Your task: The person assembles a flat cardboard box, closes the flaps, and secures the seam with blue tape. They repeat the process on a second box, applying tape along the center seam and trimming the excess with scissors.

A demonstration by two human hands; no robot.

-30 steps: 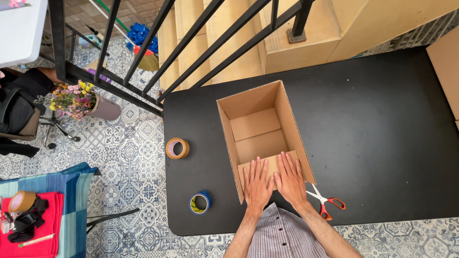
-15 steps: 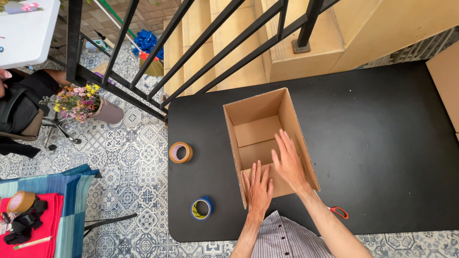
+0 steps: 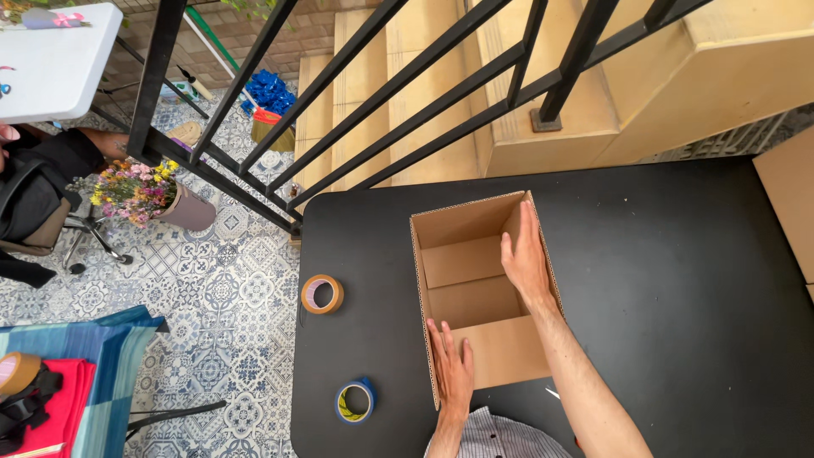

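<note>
From my feed, going left to right: a pot of flowers (image 3: 144,193) stands on the tiled floor at about ten o'clock. On the black table (image 3: 678,297), a brown tape roll (image 3: 322,293) lies at nine o'clock of the cardboard box (image 3: 475,254), and a blue-edged tape roll (image 3: 355,400) sits at seven o'clock of it. The box rests open near the table's middle. My left hand (image 3: 454,366) lies flat, fingers spread, on the near flap at six o'clock, gripping nothing. My right hand (image 3: 526,254) presses open-palmed against the box's right wall at three o'clock, also holding nothing.
</note>
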